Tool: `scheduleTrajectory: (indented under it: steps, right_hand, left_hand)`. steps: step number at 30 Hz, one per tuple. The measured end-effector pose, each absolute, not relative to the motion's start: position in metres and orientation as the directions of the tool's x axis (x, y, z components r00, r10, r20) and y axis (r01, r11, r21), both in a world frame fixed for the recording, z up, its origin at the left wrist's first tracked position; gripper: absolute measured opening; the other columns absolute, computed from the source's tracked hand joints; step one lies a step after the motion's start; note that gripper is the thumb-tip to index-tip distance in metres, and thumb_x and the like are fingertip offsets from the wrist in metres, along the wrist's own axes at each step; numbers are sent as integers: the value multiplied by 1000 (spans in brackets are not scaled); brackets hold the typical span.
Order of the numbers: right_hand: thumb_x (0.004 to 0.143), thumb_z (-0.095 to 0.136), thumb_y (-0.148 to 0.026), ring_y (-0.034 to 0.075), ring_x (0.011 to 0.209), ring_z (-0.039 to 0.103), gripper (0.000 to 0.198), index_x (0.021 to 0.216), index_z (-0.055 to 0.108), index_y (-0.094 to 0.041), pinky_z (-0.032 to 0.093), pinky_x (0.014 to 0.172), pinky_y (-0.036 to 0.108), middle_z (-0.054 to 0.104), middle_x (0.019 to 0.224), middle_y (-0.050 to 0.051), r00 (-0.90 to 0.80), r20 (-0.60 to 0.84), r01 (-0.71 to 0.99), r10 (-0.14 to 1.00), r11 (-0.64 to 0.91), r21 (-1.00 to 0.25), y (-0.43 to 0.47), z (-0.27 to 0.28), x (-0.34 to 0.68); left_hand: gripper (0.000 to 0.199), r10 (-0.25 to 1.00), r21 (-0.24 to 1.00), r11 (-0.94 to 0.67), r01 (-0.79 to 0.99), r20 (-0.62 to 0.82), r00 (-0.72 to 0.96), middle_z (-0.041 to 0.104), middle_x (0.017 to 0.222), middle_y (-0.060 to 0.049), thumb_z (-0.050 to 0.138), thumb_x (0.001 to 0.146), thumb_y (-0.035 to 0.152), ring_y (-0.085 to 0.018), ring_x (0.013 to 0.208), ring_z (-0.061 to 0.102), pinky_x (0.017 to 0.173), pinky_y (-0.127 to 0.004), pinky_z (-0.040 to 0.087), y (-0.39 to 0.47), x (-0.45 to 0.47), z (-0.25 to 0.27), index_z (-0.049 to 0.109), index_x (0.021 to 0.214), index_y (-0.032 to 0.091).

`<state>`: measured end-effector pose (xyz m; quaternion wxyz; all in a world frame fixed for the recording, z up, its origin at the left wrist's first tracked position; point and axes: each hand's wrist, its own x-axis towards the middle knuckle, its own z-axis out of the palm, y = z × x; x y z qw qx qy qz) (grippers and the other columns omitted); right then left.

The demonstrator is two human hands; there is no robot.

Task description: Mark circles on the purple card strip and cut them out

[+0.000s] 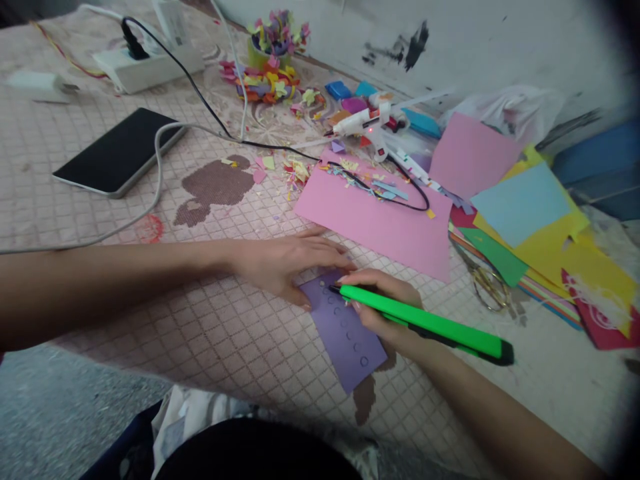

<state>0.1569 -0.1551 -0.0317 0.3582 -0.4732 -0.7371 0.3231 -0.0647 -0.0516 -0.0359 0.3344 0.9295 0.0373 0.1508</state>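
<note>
A purple strip of paper (pixel 340 340) lies on the tablecloth, with a row of several small circles drawn along it. My right hand (pixel 387 303) grips a bright green utility knife (pixel 425 320). Its dark tip is at the far end of the strip, close to the first circles; whether the tip touches the paper I cannot tell. My left hand (pixel 293 260) lies flat with fingers stretched out over the strip's far left edge, thumb at its side. The left fingertips are close to the right hand.
Beyond the hands lies a pink sheet (pixel 375 227) with paper scraps and a black cord. Behind it rests a white glue gun (pixel 363 123). Scissors (pixel 485 283) and coloured paper (pixel 525 200) are at right. A black tablet-like device (pixel 120 150) and power strip (pixel 150 67) are at left.
</note>
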Motion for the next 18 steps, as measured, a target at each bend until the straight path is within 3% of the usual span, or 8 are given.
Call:
scheduleTrajectory:
  steps: [7, 12, 18]
  right_hand:
    - [76, 59, -11, 16, 79, 71, 25, 93, 71, -24, 58, 73, 27, 75, 90, 1, -266, 236, 476, 935, 340, -811, -154, -28, 153]
    - [76, 59, -13, 15, 75, 71, 24, 94, 71, -24, 57, 69, 26, 76, 88, 1, -279, 229, 471, 933, 341, -814, -154, -24, 152]
    - [77, 58, -14, 14, 75, 70, 24, 94, 70, -24, 56, 68, 26, 75, 88, 0, -308, 219, 478, 926, 349, -806, -152, -20, 152]
  left_hand:
    - [73, 166, 625, -779, -37, 263, 950, 54, 139, -14, 74, 77, 36, -30, 134, 44, 115, -47, 25, -52, -65, -37, 43, 141, 20]
    - [72, 155, 613, -789, -47, 272, 950, 54, 137, -18, 74, 78, 36, -32, 133, 44, 114, -48, 26, -52, -65, -36, 44, 139, 13]
    - [73, 173, 633, -773, -34, 262, 949, 53, 140, -14, 75, 77, 38, -30, 135, 43, 115, -47, 24, -51, -65, -39, 43, 141, 21]
